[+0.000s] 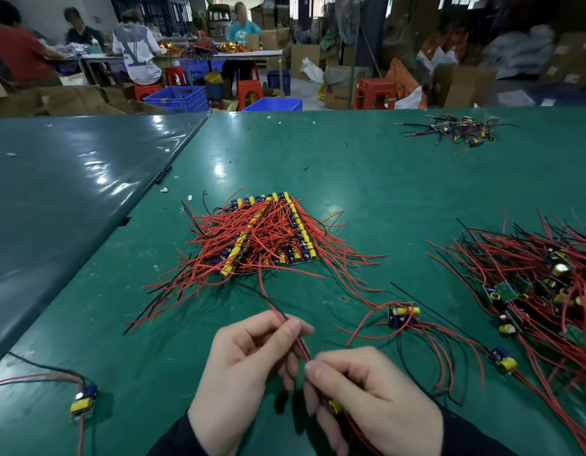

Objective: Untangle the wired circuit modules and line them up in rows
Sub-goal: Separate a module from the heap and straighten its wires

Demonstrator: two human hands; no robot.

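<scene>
The left hand (pixel 249 363) has its fingers (pixel 286 330) curled, thumb and forefinger pinching a red and black wire pair (pixel 272 304) that runs up and away toward the centre of the worktop (pixel 367 179). The right hand (pixel 367 393) is curled round a held module (pixel 334 405), whose yellow part shows between the fingers, thumb pressed on the same wires where they leave it; the wires' long axis slants from lower right to upper left. Beyond the hands lies the sorted stack (pixel 268 235), modules in rows running away from the person, their red leads fanning to both sides. A tangled heap (pixel 541 284) sits at the right, with two loose modules (pixel 404 314) near it. A single module (pixel 83 401) lies at the left edge, and a small scrap pile (pixel 456 130) far right.
</scene>
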